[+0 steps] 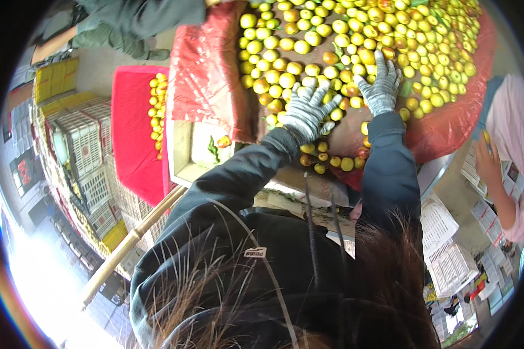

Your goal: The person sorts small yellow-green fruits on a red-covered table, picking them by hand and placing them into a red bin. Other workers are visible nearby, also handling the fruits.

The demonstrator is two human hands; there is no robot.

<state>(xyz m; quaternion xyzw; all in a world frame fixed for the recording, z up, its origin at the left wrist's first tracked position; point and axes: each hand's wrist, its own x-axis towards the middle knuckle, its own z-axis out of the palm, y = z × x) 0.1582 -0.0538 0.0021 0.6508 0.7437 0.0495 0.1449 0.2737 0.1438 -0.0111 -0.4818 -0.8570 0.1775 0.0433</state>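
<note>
Many yellow-green jujubes (397,48), some blushed brown, lie loose over a sorting table lined with red plastic sheeting (205,74). My left hand (309,110), in a grey knit glove, rests palm down on the fruit with its fingers spread. A little farther right, my right hand (380,86) wears a matching glove and reaches among more jujubes, its fingers apart. Neither hand appears to grip a fruit, though what lies under the palms is hidden. Several jujubes (347,164) sit along the table's near edge, between my forearms.
Left of the table stands a red-lined bin (135,131) holding jujubes. Beside it, a pale open box (194,161) contains a leaf and one fruit. A bamboo pole (133,237) slants at lower left. Stacked plastic crates (85,144) and white crates (452,266) flank me. People stand at both sides.
</note>
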